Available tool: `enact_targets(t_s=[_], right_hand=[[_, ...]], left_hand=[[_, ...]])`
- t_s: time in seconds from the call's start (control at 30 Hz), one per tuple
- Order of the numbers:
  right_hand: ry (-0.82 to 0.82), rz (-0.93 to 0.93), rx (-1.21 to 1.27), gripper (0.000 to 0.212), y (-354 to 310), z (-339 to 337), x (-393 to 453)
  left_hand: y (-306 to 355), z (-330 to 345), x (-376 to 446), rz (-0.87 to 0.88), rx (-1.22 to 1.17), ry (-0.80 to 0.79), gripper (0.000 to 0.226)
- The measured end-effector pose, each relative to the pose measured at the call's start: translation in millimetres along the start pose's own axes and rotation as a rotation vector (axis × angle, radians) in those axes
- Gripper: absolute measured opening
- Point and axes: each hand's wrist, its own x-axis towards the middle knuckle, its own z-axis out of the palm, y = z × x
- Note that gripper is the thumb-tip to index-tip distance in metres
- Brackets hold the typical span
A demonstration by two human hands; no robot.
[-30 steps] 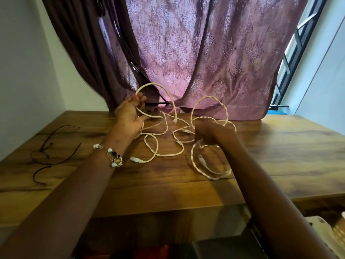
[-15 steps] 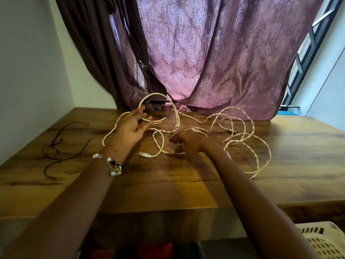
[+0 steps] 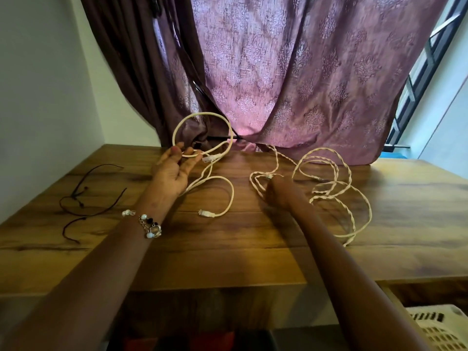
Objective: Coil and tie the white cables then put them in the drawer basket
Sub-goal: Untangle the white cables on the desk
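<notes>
My left hand point(image 3: 174, 171) is palm up, fingers pinching a raised loop of the smooth white cable point(image 3: 229, 191) at about 11 o'clock on the wooden table point(image 3: 228, 252). The rest of that cable trails down onto the table; one clear plug hangs just beside my fingertips, the other plug end lies flat near the table middle. My right hand point(image 3: 278, 192) is knuckles up, curled at the end of the twisted white cable point(image 3: 336, 188); a connector shows just past the fingers, but I cannot tell if they are actually gripping it. That twisted cable sprawls in loose uncoiled loops from 12 to 3 o'clock, apart from the smooth one. Beaded bracelet point(image 3: 149, 224) on my left wrist. Thin dark cord point(image 3: 83, 206) lies at 9 o'clock, well apart from both cables. White slotted basket point(image 3: 440, 328) sits below the table edge at 5 o'clock, only a corner in view, contents not visible. Purple curtain point(image 3: 291, 72) hangs behind at 12.
</notes>
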Motion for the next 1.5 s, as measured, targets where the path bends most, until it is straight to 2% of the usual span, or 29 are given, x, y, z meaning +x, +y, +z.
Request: enact_targets(t_s=[0.03,0.1,0.2,0.3,0.37,0.47,0.57,0.67,0.73,0.8,0.83,0.9,0.97,1.1,1.17,1.23,1.33,1.4,1.47,1.5], right_hand=[[0.034,-0.051,0.115,0.015,-6,0,1],[0.062,-0.132,0.362,0.025,-29,-2,-6],[-0.044,-0.169,0.603,0.026,-64,9,-15],[-0.067,-0.057,0.871,0.008,-75,27,-7],[-0.088,0.066,1.177,0.017,-75,22,-6],[-0.003,0.03,1.358,0.024,-67,4,-2],[0.091,-0.015,1.461,0.014,-63,-13,5],[0.095,-0.072,1.553,0.005,-68,-32,9],[0.071,-0.111,1.608,0.007,-71,-41,13],[0.055,-0.151,1.611,0.011,-73,-47,18],[0.063,-0.174,1.575,0.014,-72,-46,22],[0.086,-0.228,1.486,0.02,-70,-42,28],[0.083,-0.268,1.428,0.026,-74,-32,31],[-0.015,-0.311,1.445,0.022,-92,-2,40],[-0.011,-0.289,1.404,0.023,-101,8,45],[0.134,-0.341,1.185,0.022,-105,17,50],[0.397,-0.43,0.672,0.018,-106,30,51],[0.394,-0.406,0.371,0.033,-104,38,46],[0.35,-0.448,0.135,0.056,-103,44,45],[0.364,-0.483,0.054,0.06,-103,44,43]], left_hand=[[-3,0,0,-0.014,-0.008,-0.002,0.015],[-9,0,-1,-0.05,-0.023,-0.014,0.015],[-15,0,-3,-0.085,0.013,-0.028,0.016],[-14,1,-2,-0.08,0.053,-0.034,0.014],[-12,-1,7,-0.052,0.154,-0.01,0.013],[-13,1,7,0.115,0.605,-0.038,0.026],[-14,15,-16,0.365,1.102,-0.211,0.031],[-10,33,-38,0.622,1.612,-0.406,0.036],[-12,38,-46,0.668,1.712,-0.509,0.031],[-15,37,-48,0.623,1.589,-0.561,0.012],[-17,37,-46,0.563,1.458,-0.586,0.011],[-17,37,-39,0.397,1.094,-0.626,0.023],[-15,37,-27,0.268,0.781,-0.598,0.033],[-6,36,-13,0.019,0.262,-0.624,0.043],[0,34,-5,-0.041,0.066,-0.662,0.044],[3,31,5,-0.041,-0.085,-0.663,0.048],[8,21,22,0.011,-0.225,-0.639,0.05],[8,11,34,0.018,-0.28,-0.591,0.054],[3,0,42,0.015,-0.305,-0.567,0.046],[1,-4,45,0.014,-0.323,-0.563,0.043]])
